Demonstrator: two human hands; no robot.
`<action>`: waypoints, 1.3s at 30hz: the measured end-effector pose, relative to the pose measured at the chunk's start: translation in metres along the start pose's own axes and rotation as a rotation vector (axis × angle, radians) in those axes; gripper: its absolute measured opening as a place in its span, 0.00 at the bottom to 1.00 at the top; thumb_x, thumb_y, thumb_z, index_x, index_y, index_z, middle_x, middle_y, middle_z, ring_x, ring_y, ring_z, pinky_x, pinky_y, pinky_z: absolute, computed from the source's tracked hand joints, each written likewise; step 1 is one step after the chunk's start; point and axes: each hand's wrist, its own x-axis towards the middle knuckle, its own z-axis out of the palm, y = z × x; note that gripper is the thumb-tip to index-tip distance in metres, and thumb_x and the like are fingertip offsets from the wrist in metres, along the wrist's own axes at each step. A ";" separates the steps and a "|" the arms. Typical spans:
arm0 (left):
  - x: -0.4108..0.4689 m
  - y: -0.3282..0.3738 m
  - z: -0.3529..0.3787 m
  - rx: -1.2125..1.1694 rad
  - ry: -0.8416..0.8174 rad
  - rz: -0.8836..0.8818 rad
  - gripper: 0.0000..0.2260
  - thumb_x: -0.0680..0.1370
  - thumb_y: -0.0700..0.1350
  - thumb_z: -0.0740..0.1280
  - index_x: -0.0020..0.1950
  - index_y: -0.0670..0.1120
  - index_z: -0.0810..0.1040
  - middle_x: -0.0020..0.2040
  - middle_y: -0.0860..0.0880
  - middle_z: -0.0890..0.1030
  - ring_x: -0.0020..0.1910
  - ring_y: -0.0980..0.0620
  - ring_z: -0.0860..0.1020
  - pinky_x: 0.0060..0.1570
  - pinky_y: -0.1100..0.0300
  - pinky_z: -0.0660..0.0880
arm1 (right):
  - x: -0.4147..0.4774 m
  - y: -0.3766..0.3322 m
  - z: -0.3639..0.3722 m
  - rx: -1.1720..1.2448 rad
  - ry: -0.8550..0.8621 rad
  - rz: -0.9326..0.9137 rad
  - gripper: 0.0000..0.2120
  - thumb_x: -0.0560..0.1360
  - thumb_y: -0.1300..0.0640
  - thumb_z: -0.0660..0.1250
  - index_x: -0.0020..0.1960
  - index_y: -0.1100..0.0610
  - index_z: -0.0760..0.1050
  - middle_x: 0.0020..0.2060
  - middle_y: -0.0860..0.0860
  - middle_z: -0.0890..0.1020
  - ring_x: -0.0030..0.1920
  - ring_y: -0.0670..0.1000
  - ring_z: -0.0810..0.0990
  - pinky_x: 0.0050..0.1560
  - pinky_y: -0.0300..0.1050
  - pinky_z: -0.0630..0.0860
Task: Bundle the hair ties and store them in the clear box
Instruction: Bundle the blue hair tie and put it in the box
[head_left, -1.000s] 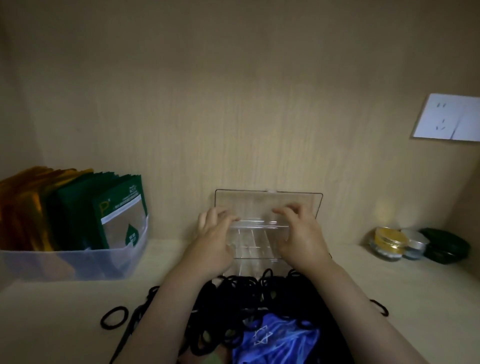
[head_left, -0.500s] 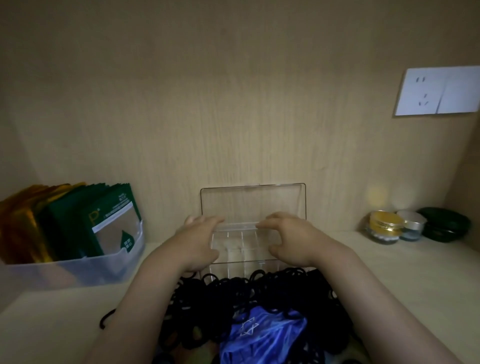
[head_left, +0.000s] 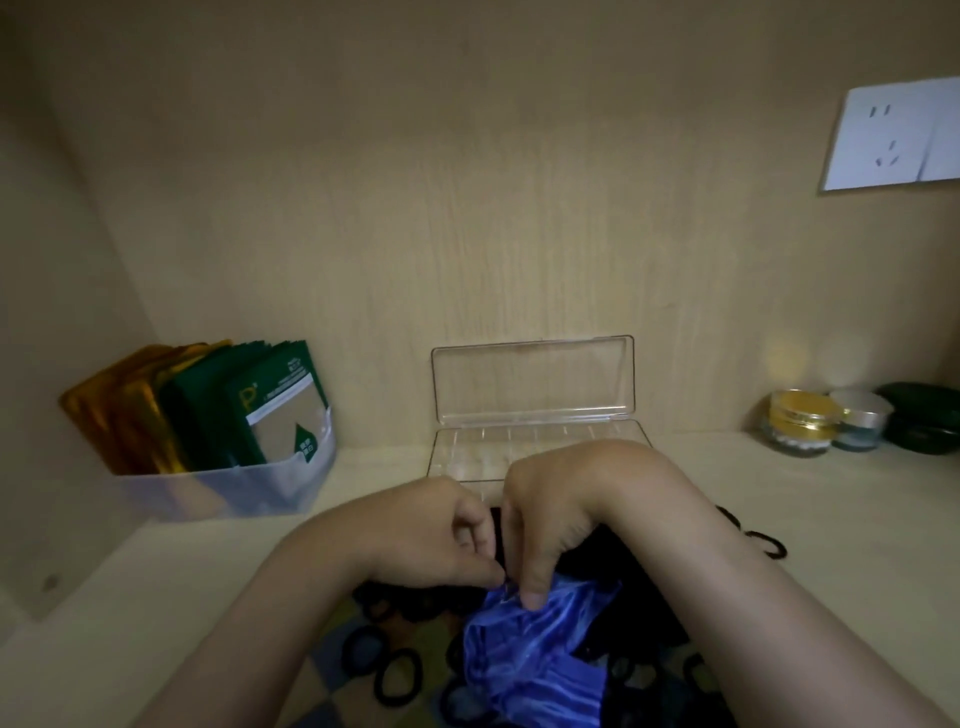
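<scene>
The hair ties (head_left: 415, 597) lie in a dark heap on the counter (head_left: 857, 519) right in front of the person, black loops spilling out to both sides, with a few strays off to the right (head_left: 763, 540). Across the top of the heap sits a crumpled blue piece (head_left: 530, 639) — cloth or bag, too dim to say. Both hands meet over the middle of the pile: the left hand (head_left: 431, 530) has its grip pinched shut on a black clump of ties at the fingertips, and the right hand (head_left: 550, 519) is curled, its grip pressing down on the same clump and the edge of the blue piece. Held close together like this, the hands look set to gather a bunch before tying it off, so bundling seems barely begun.

Just behind the hands the clear box (head_left: 535, 447) lies on the counter with its lid (head_left: 532, 379) tipped up against the back wall — open and ready, its compartments apparently bare. Further out stand a plastic bin of green and gold sachets (head_left: 218, 415) at the left and small jars (head_left: 826, 421) at the right.
</scene>
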 end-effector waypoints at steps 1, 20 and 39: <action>-0.003 -0.002 0.005 -0.023 -0.026 0.007 0.09 0.71 0.53 0.77 0.44 0.50 0.83 0.31 0.60 0.79 0.31 0.62 0.75 0.36 0.65 0.73 | 0.001 -0.005 0.003 -0.033 -0.016 0.012 0.19 0.62 0.48 0.82 0.51 0.49 0.86 0.46 0.44 0.84 0.54 0.48 0.81 0.60 0.49 0.78; -0.013 -0.012 0.004 -0.549 0.647 0.192 0.06 0.80 0.40 0.65 0.46 0.46 0.79 0.35 0.52 0.81 0.32 0.56 0.78 0.37 0.58 0.75 | -0.002 0.010 -0.010 0.577 0.297 -0.317 0.06 0.75 0.61 0.71 0.50 0.55 0.77 0.38 0.51 0.81 0.38 0.48 0.78 0.40 0.46 0.74; 0.017 0.035 -0.065 -0.372 0.616 0.257 0.05 0.77 0.47 0.71 0.46 0.45 0.81 0.36 0.50 0.79 0.32 0.51 0.78 0.34 0.50 0.78 | -0.017 0.020 -0.028 1.023 0.901 -0.319 0.12 0.79 0.62 0.64 0.50 0.54 0.86 0.39 0.56 0.87 0.35 0.53 0.81 0.36 0.47 0.78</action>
